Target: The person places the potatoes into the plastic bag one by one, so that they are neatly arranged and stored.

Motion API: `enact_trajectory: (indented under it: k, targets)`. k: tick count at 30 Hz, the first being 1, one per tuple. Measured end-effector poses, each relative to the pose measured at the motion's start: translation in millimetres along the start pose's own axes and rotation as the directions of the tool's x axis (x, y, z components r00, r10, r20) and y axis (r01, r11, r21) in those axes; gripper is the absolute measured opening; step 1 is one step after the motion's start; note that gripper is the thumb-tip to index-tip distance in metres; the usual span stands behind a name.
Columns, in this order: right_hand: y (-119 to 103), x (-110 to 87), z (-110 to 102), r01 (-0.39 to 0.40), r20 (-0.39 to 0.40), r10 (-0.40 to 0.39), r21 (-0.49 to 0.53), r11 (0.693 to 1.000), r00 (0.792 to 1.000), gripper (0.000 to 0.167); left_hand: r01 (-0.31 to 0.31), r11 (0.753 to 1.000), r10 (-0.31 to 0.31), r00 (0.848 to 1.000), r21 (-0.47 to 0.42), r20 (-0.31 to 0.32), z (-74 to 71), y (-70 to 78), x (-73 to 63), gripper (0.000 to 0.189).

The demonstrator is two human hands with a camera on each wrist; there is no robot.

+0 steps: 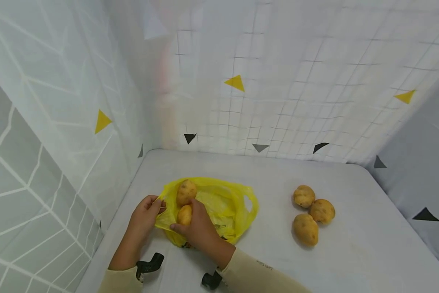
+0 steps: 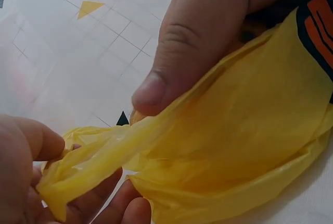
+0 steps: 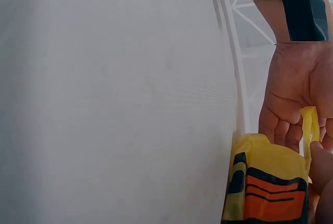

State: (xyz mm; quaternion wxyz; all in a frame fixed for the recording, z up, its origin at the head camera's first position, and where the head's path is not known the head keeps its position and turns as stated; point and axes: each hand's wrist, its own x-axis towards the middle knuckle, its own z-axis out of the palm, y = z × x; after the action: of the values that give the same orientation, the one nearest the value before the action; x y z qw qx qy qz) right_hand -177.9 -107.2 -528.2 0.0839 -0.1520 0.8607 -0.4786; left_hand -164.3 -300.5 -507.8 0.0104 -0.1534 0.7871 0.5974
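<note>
A yellow plastic bag [image 1: 223, 195] lies spread on the table with its mouth facing up. My left hand [image 1: 146, 213] pinches the bag's left edge between thumb and fingers; the left wrist view shows the gathered plastic [image 2: 93, 166] there. Inside the mouth, my right hand [image 1: 201, 226] grips a potato [image 1: 184, 215], with thumb and fingers on either side of it. Just beyond it, another potato [image 1: 186, 192] rests in the bag, close to the right fingertips. In the right wrist view, the bag's printed side [image 3: 276, 198] shows below the left hand [image 3: 296, 88].
Three potatoes sit grouped on the right of the table: one at the back [image 1: 304, 196], one beside it [image 1: 322, 211] and one nearer [image 1: 305, 230]. The white-covered table [image 1: 263, 260] meets a marked white sheet wall [image 1: 278, 101] behind and side walls left and right.
</note>
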Motion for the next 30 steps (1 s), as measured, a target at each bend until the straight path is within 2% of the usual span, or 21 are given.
enact_trajectory:
  k: [9,20,30]
  targets:
    - [1.3,0.9,-1.1,-0.019,0.003,0.019,-0.019,1.0,1.0,0.095,0.005,1.0,-0.005,1.0,0.008,0.0,-1.5,0.5,-0.8,0.039]
    - [0.2,-1.1,-2.9,-0.04,0.013,0.04,0.023,0.999,0.999,0.096,0.013,1.0,-0.013,1.0,-0.008,0.004,-1.0,2.6,-5.5,0.038]
    - [0.2,-2.7,-6.9,-0.04,-0.002,0.04,0.003,0.999,0.999,0.108,-0.005,1.0,0.005,1.0,0.007,-0.002,-0.8,5.1,-6.6,0.036]
